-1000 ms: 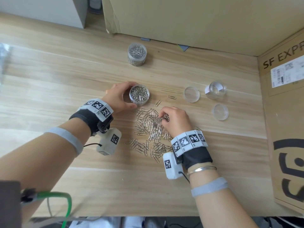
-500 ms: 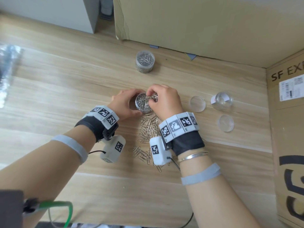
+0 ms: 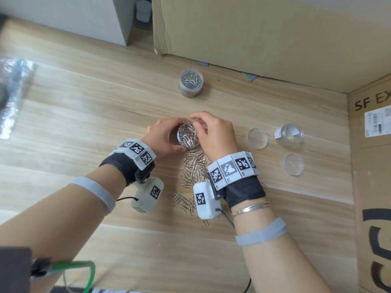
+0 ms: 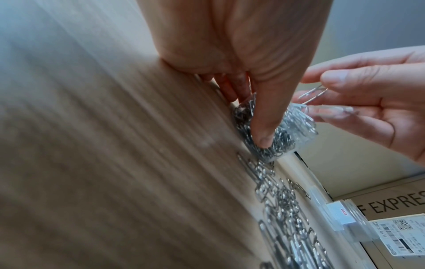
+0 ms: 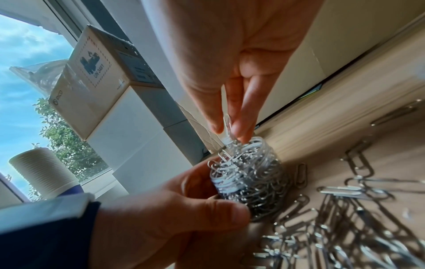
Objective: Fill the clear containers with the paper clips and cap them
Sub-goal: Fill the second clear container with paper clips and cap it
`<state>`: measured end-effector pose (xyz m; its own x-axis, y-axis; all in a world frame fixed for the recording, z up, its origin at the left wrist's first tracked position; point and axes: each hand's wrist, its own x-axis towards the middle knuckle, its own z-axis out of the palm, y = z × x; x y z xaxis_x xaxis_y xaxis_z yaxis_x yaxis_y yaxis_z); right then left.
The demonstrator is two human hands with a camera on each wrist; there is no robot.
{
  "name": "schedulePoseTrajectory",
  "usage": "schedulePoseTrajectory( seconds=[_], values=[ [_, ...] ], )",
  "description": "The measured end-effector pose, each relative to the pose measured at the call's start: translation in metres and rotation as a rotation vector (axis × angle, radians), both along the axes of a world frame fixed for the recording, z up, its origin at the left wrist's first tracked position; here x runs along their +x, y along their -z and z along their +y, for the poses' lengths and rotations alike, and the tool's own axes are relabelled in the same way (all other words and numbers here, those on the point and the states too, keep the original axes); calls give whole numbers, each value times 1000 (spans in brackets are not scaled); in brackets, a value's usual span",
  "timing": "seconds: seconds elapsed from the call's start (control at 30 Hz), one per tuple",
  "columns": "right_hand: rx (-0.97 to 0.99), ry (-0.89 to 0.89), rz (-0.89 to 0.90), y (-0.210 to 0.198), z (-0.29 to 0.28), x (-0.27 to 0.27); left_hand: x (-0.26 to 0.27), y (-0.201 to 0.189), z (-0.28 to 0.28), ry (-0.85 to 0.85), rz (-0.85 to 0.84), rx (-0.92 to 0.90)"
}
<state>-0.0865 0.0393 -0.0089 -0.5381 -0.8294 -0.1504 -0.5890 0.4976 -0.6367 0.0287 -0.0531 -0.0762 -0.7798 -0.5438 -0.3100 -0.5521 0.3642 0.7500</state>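
Observation:
My left hand (image 3: 163, 137) grips a clear round container (image 3: 188, 136) heaped with silver paper clips, standing on the wooden table (image 3: 84, 123). My right hand (image 3: 211, 132) hovers over its mouth and pinches a paper clip (image 5: 227, 123) between thumb and fingertips (image 4: 331, 80) just above the heap. The same container (image 5: 250, 180) shows clips poking above its rim. A loose pile of paper clips (image 3: 194, 172) lies on the table between my wrists. A filled, capped container (image 3: 191, 82) stands further back. An empty clear container (image 3: 289, 134) and two clear lids (image 3: 257, 138) (image 3: 293, 164) sit to the right.
A large cardboard box (image 3: 264, 34) closes off the back of the table and another box (image 3: 372, 166) marked "SF EXPRESS" walls the right side. A crumpled clear plastic bag (image 3: 12, 89) lies at the far left edge.
My right hand left the loose pile, carried clips up to the container held by my left hand, and now hovers over its mouth with a clip pinched. The heap in the container has grown.

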Motion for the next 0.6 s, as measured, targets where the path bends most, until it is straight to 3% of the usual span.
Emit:
schedulePoseTrajectory(
  seconds=[0.13,0.3,0.43,0.6],
  values=[
    [-17,67,-48,7,3,-4,0,3,-1,7,2,3],
    [-19,22,36,6,10,-10,1,1,-2,28,14,37],
    [101,-113,107,5,11,-9,1,0,-3,-41,114,201],
    [190,-213,168,5,14,-7,1,2,-2,-59,114,208]
  ],
)
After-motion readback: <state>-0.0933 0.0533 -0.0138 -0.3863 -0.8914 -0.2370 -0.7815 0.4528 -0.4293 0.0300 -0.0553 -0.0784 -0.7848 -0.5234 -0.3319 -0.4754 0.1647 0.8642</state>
